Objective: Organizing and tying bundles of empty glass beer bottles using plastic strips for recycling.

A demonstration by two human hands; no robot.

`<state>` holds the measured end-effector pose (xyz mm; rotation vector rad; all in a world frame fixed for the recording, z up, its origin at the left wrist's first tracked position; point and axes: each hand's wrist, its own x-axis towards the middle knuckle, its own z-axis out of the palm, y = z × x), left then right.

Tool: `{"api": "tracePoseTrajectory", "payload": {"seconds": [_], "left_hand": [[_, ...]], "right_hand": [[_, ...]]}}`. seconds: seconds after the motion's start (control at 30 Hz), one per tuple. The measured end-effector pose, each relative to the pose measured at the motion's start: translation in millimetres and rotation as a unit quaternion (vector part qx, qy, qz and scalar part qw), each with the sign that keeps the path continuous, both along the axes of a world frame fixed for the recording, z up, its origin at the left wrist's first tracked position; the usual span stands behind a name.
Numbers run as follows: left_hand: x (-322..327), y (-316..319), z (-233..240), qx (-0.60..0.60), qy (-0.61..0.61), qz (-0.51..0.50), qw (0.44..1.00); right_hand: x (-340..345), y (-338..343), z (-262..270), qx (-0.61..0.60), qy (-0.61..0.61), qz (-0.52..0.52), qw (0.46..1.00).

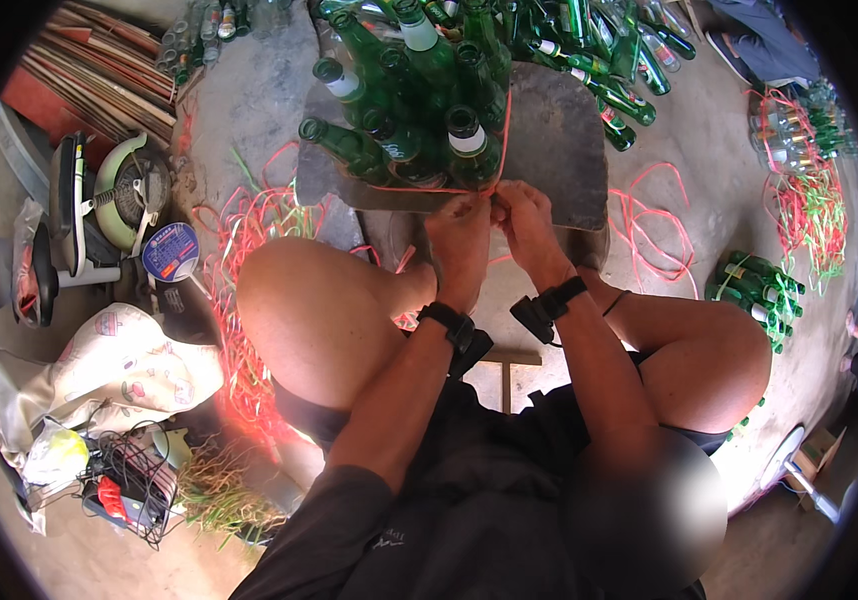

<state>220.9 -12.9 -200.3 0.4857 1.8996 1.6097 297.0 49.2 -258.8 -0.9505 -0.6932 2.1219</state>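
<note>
Several green glass bottles [414, 112] stand bunched on a dark, worn slab [560, 150] in front of my knees. A red plastic twine [505, 142] runs around the bunch and comes together at its near side. There my left hand [463, 232] and my right hand [525, 225] meet, fingers pinched on the twine. The bottle at the near right, with a white neck label [466, 141], stands just beyond my fingertips. One bottle [343, 148] at the left of the bunch leans outward. My fingers hide the exact point where the twine crosses.
Loose green bottles [613, 90] lie heaped behind the slab. Tangled red and green twine [249, 300] is piled by my left knee; more red twine [650, 225] lies to the right. Tied green bottles [755, 289] rest beyond my right knee. At left is a fan [133, 191].
</note>
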Motion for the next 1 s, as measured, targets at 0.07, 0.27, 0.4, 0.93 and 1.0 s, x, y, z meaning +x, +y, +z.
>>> {"api": "tracePoseTrajectory", "payload": {"seconds": [0.07, 0.27, 0.4, 0.93, 1.0], "left_hand": [[0.8, 1.7, -1.9, 0.012, -0.007, 0.004, 1.000], [6.8, 2.6, -9.8, 0.009, -0.028, 0.031, 0.999], [4.9, 1.7, -16.3, -0.002, -0.036, 0.028, 0.999], [0.6, -0.8, -4.2, -0.013, -0.088, 0.013, 0.996], [1.2, 1.0, -1.4, 0.007, -0.097, 0.020, 0.995]], "right_hand": [[-0.7, 0.7, 0.3, 0.000, -0.026, -0.014, 1.000], [-0.5, 1.7, 4.5, -0.026, -0.036, -0.024, 0.999], [1.7, 1.6, 9.7, -0.028, -0.017, 0.000, 0.999], [5.7, 6.6, -0.7, -0.035, -0.009, 0.014, 0.999], [5.6, 7.5, -0.9, -0.036, -0.007, 0.019, 0.999]]}}
